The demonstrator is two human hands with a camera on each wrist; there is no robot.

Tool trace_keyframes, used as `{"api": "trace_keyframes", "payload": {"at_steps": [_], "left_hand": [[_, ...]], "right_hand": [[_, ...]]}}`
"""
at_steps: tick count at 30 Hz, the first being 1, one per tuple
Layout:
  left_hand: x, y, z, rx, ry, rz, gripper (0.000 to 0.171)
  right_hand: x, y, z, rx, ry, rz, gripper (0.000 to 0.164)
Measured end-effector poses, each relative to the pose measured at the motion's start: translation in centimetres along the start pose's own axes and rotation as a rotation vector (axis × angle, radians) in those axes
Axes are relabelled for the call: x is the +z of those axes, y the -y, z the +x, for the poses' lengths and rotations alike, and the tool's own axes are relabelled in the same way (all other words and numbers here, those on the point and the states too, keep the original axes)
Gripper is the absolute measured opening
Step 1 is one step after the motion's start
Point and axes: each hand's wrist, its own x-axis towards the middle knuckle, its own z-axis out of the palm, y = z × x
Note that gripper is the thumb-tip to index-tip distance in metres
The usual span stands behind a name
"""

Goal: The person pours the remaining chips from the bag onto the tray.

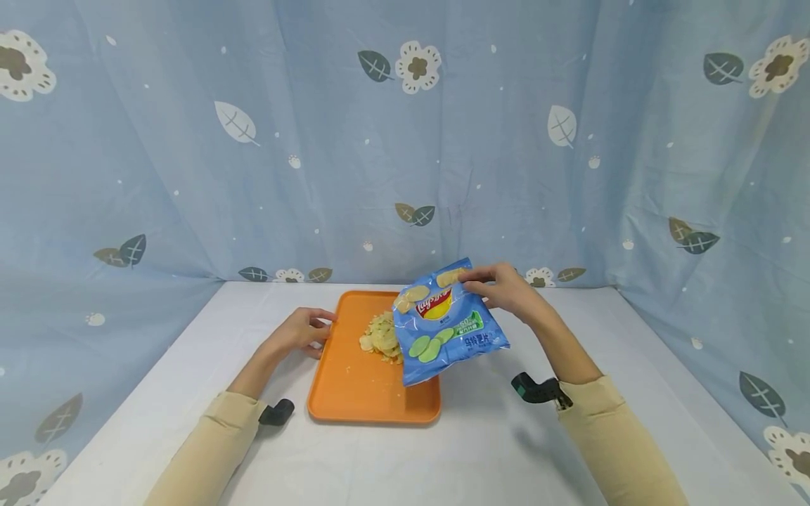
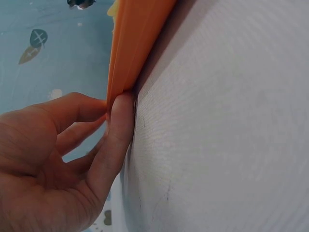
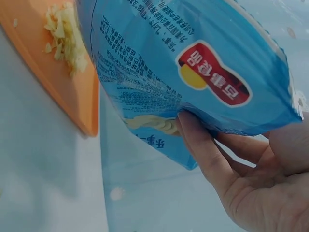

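Note:
A blue chip bag (image 1: 443,327) tilts over the right part of an orange tray (image 1: 354,393) in the head view. My right hand (image 1: 503,289) pinches the bag near its upper right edge; in the right wrist view, the thumb and fingers hold the bag (image 3: 145,63) from both sides. A heap of pale yellow potato chips (image 1: 382,337) lies on the tray, partly hidden behind the bag. At the tray's left rim, my left hand (image 1: 304,330) grips the edge. The left wrist view has its thumb and fingers (image 2: 120,111) on either side of the tray wall (image 2: 130,53).
The tray lies on a white-covered table (image 1: 506,450). Behind and beside it hangs a blue curtain (image 1: 329,140) with leaf and flower prints. A dark wrist mount (image 1: 534,388) sticks out from the right sleeve, another (image 1: 276,412) from the left. Small crumbs dot the tray.

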Motion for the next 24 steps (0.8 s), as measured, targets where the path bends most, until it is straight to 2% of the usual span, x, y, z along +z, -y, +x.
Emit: {"api": "trace_keyframes", "payload": {"at_steps": [13,24], "left_hand": [[-0.1,0.1,-0.1,0.005,-0.005,0.004,0.039],[0.0,0.3,0.0,0.022,0.000,-0.016,0.041]], "right_hand": [[-0.3,-2.7,-1.2,-0.003,-0.032,0.057,0.041],[-0.9,-4.8,-2.1,0.023,-0.108,0.091,0.044]]}}
